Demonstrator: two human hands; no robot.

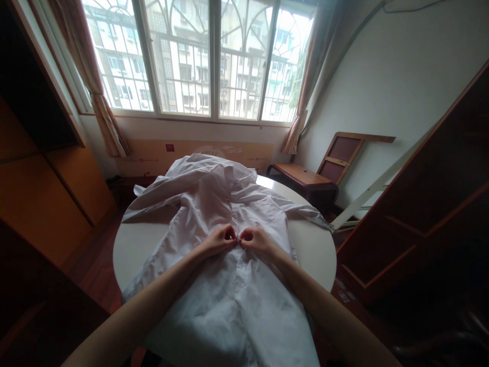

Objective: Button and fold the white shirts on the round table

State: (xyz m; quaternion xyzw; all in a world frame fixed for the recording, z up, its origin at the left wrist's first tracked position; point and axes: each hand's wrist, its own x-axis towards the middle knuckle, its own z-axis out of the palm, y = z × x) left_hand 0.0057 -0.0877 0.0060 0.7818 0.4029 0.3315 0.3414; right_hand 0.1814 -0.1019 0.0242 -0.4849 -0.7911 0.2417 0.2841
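A long-sleeved white coat [208,204], like a lab coat, lies front side up across a round white table [132,252]. Its sleeves spread to the left and right, and its lower part hangs toward me over the near edge. My left hand [221,238] pinches the front placket around the middle of the coat. Right beside it, my right hand [255,239] pinches the same front edge, fingertips almost meeting the left ones. Whether a button sits between the fingertips is too small to make out.
Beyond the table, a flat cardboard box [145,159] leans under the barred window [183,66]. A wooden chair [305,176] stands at the back right. Dark wooden furniture [416,219] rises close on the right, and an orange-brown cabinet [42,204] stands left.
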